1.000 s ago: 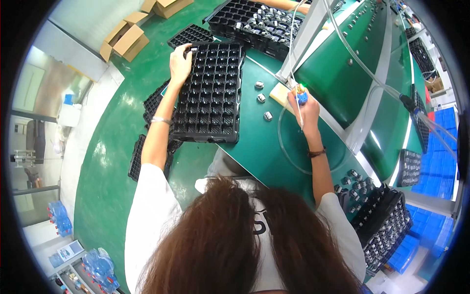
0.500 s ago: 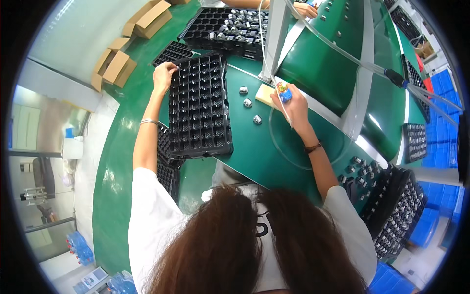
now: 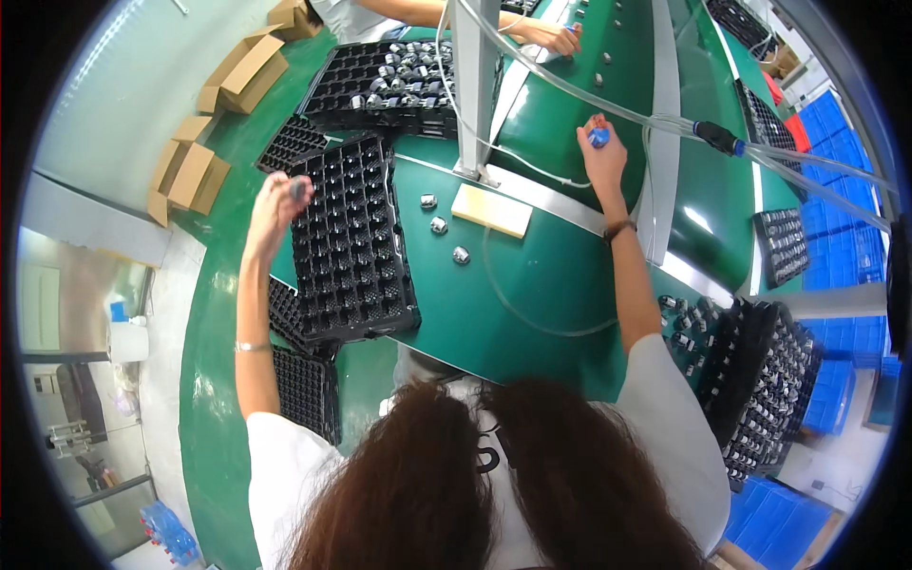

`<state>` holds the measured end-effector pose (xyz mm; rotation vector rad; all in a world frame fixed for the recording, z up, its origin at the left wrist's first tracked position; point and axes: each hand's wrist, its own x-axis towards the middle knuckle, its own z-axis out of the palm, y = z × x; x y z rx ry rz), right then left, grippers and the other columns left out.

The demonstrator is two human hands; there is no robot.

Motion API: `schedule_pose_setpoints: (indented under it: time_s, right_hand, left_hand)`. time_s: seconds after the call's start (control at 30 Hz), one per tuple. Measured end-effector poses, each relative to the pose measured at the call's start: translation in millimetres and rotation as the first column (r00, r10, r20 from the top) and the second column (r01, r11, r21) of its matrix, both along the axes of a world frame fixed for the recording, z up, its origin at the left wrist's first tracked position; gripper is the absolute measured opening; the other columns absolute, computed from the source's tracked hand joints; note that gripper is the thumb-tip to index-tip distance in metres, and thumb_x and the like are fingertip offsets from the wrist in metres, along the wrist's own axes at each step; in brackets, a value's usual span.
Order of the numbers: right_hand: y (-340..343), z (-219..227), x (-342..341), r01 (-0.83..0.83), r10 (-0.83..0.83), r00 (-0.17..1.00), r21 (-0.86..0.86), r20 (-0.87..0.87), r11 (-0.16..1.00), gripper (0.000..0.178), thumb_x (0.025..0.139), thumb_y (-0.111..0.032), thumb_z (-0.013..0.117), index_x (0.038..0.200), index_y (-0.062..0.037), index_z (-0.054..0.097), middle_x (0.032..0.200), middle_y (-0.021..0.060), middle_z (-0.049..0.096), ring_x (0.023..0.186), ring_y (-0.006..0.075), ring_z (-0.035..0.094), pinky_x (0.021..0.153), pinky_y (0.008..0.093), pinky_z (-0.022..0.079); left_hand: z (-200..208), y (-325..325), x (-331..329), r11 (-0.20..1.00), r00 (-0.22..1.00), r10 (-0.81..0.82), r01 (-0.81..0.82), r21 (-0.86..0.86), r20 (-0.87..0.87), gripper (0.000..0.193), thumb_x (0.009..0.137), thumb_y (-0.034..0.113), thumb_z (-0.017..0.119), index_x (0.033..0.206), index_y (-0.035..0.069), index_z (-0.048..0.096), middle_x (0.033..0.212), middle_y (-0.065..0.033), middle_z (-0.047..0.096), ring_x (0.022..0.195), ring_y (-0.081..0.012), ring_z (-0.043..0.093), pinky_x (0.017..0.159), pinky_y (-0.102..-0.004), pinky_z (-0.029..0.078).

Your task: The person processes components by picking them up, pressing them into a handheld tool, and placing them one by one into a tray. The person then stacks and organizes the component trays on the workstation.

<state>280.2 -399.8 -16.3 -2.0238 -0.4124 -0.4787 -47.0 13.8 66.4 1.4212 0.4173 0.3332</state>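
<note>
black tray (image 3: 353,249) lies at ten o'clock, perhaps for easy reach; left hand (image 3: 274,206) pinches grey part (image 3: 298,190) beside it, right hand (image 3: 608,160) is wrapped around blue tool (image 3: 598,138).

Green bench (image 3: 556,285) bears black trays (image 3: 353,242); yellow block (image 3: 491,210); small metallic parts (image 3: 461,255).

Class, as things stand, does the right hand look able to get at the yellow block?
Probably yes: the yellow block lies uncovered on the table. In this view a thin white tube crosses between it and the right hand, which grips a blue object, so taking hold might be harder.
</note>
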Motion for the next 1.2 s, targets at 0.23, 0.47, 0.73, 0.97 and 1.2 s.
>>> schedule_pose_setpoints:
  time_s: [0.23,0.47,0.73,0.97,1.2]
  right_hand:
    - [-3.6,-34.1,38.9,0.200,-0.188,0.979,-0.218,0.074,0.955,0.041,0.076,-0.040,0.066,0.098,-0.0053,0.062,0.076,0.0173,0.062,0.074,0.0362,0.061,0.069,0.0463,0.047]
    - [4.8,2.1,-3.7,0.132,-0.122,0.967,-0.030,0.225,0.991,0.032,0.076,-0.026,0.072,0.094,-0.0020,0.059,0.082,0.0131,0.063,0.075,0.0260,0.061,0.070,0.0351,0.047]
    - [29.2,32.4,-154.9,-0.467,0.771,0.539,0.642,-0.339,0.608,0.018,0.093,-0.017,0.050,0.100,-0.0016,0.057,0.093,0.0031,0.059,0.078,0.0065,0.055,0.069,0.0206,0.045]
    - [30.2,47.1,-193.2,-0.526,0.823,0.482,0.652,-0.300,0.546,0.017,0.092,-0.013,0.047,0.100,-0.0003,0.055,0.096,0.0057,0.059,0.079,0.0090,0.056,0.069,0.0216,0.046]
    - [26.2,50.1,-198.3,-0.579,0.843,0.455,0.624,-0.287,0.525,0.018,0.090,-0.011,0.047,0.099,0.0005,0.056,0.095,0.0061,0.059,0.081,0.0093,0.057,0.072,0.0221,0.047]
  left_hand:
    - [-14.6,-144.8,-36.8,0.829,0.994,-0.048,-0.018,-0.559,-0.103,0.029,0.096,0.025,0.048,0.110,0.000,0.049,0.101,-0.0131,0.056,0.085,-0.0156,0.055,0.076,-0.0242,0.050]
    - [-19.1,-222.6,-12.4,0.822,0.989,-0.149,0.126,-0.555,0.003,0.041,0.096,0.023,0.049,0.131,0.002,0.045,0.109,-0.0044,0.055,0.093,-0.0108,0.050,0.084,-0.0229,0.043]
    - [-23.0,-249.5,21.5,0.980,0.987,-0.150,0.156,-0.120,0.053,0.040,0.090,0.011,0.058,0.129,0.004,0.050,0.102,-0.0007,0.061,0.092,-0.0060,0.054,0.086,-0.0211,0.042]
    - [-23.9,-250.9,14.4,0.985,0.986,-0.165,0.165,-0.057,0.002,0.043,0.088,0.008,0.060,0.129,0.003,0.049,0.103,-0.0038,0.062,0.093,-0.0069,0.055,0.084,-0.0204,0.043]
    - [-22.2,-253.0,12.2,0.978,0.980,-0.196,0.197,-0.069,0.022,0.043,0.085,0.009,0.063,0.126,0.002,0.052,0.105,-0.0086,0.063,0.092,-0.0108,0.058,0.084,-0.0238,0.046]
